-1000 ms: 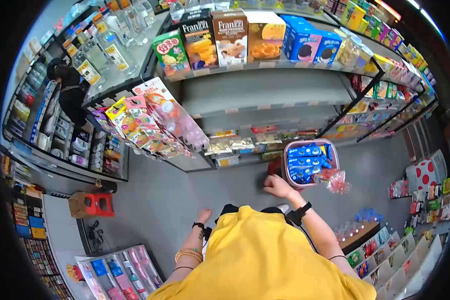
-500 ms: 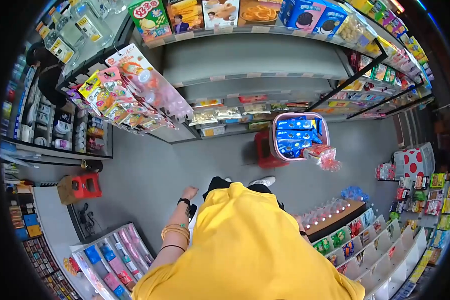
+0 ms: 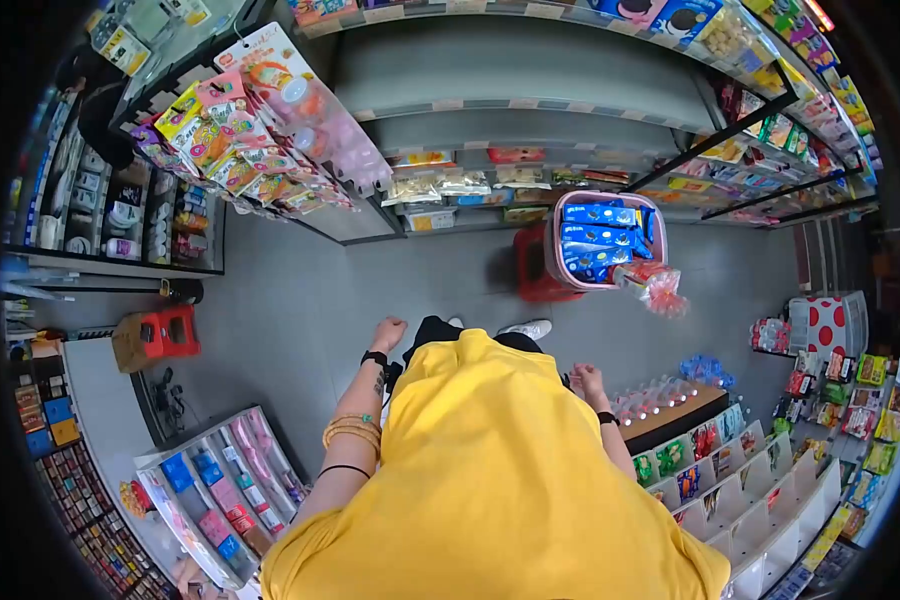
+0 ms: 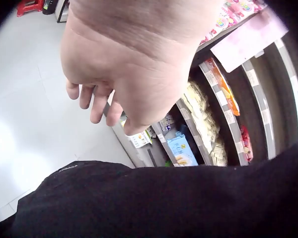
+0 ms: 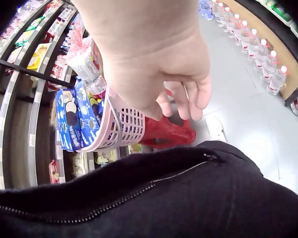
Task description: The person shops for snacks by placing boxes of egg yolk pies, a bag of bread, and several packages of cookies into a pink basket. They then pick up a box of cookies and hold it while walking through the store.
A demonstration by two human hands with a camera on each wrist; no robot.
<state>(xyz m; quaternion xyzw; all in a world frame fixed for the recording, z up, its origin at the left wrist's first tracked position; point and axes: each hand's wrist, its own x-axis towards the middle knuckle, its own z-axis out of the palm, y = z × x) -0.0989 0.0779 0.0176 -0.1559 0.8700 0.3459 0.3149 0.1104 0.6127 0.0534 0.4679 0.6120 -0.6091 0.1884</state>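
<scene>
My left hand (image 3: 390, 333) hangs at my left side with loosely curled fingers and holds nothing. In the left wrist view that hand (image 4: 126, 74) overlaps the low shelves. On my other side the right hand (image 3: 588, 382) also hangs relaxed, with nothing in it. A pink basket (image 5: 129, 124) is nearest to it, in front of me on a red stool (image 3: 532, 265). Blue cookie packs (image 3: 598, 235) fill the basket, and a clear bag with red in it (image 3: 660, 290) leans over its near right rim.
Beyond the basket stand grey shelves (image 3: 530, 75), with packaged snacks on the lower levels. Hanging candy bags (image 3: 235, 150) are at the left shelf end. Water bottles (image 5: 258, 57) line the floor at right, beside a snack rack (image 3: 730, 480). A second red stool (image 3: 178, 330) is at left.
My right hand has moved from beside the basket back to my right side, out of sight midway. The head view has tipped down, so the top-shelf boxes have mostly left it.
</scene>
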